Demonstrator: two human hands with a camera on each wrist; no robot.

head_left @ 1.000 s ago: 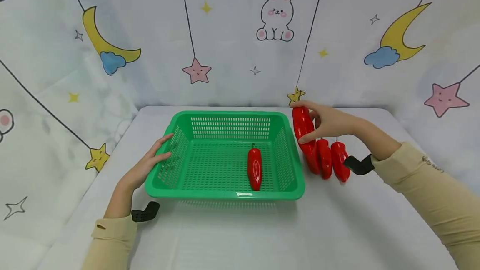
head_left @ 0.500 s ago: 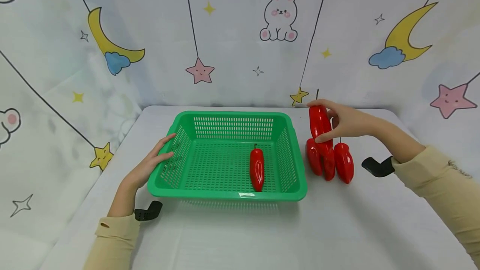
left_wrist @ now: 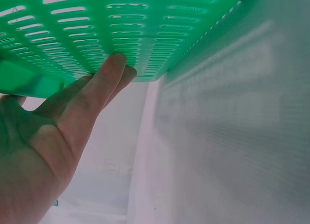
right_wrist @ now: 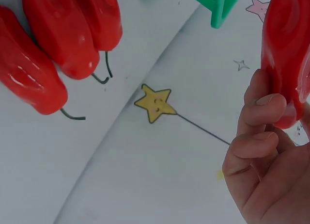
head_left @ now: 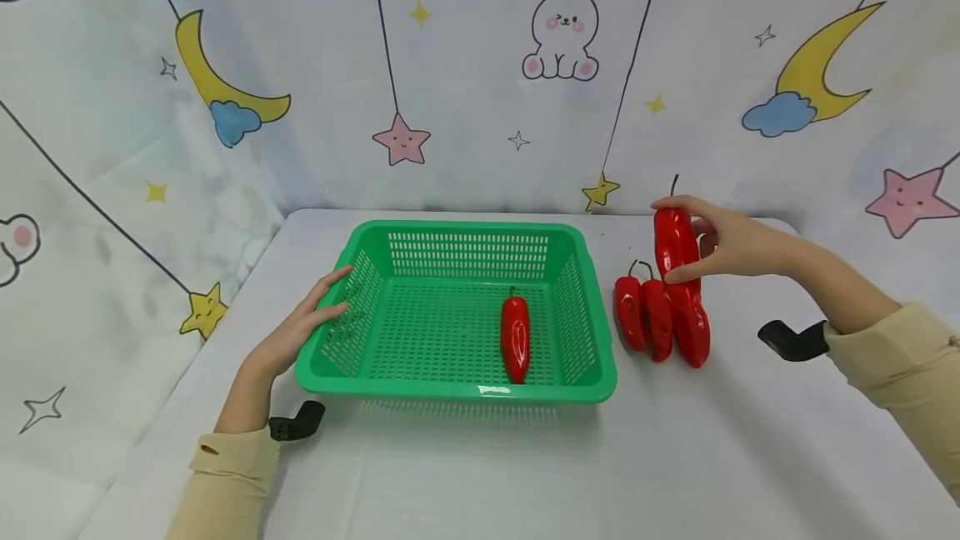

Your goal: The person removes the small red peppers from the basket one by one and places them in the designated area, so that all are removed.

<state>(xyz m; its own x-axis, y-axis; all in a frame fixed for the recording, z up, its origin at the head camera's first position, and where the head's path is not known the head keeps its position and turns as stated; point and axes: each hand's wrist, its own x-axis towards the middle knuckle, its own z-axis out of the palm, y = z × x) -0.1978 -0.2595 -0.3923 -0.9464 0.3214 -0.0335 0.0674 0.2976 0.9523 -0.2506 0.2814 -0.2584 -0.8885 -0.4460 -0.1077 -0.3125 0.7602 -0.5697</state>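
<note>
In the head view my right hand (head_left: 738, 244) pinches a red chili pepper (head_left: 675, 236) upright between thumb and fingers, its dark stem pointing up. Three more red peppers (head_left: 657, 319) lie side by side on the table below; the held pepper overlaps the rightmost one in this view. The right wrist view shows the same held pepper (right_wrist: 289, 49) apart from those three. My left hand (head_left: 292, 330) holds the left rim of a green plastic basket (head_left: 450, 390), with fingers (left_wrist: 94, 95) against its slotted outer wall. One red pepper (head_left: 514, 340) lies inside the basket, right of centre.
A white cloth covers the table (head_left: 465, 473). Behind it hangs a patterned backdrop (head_left: 465, 65) with moons, stars and a rabbit. The basket's right wall stands just left of the loose peppers.
My right hand has moved right with the pepper, away from the basket's right edge and across the loose peppers, uncovering the two left ones. My left hand keeps its place on the basket.
</note>
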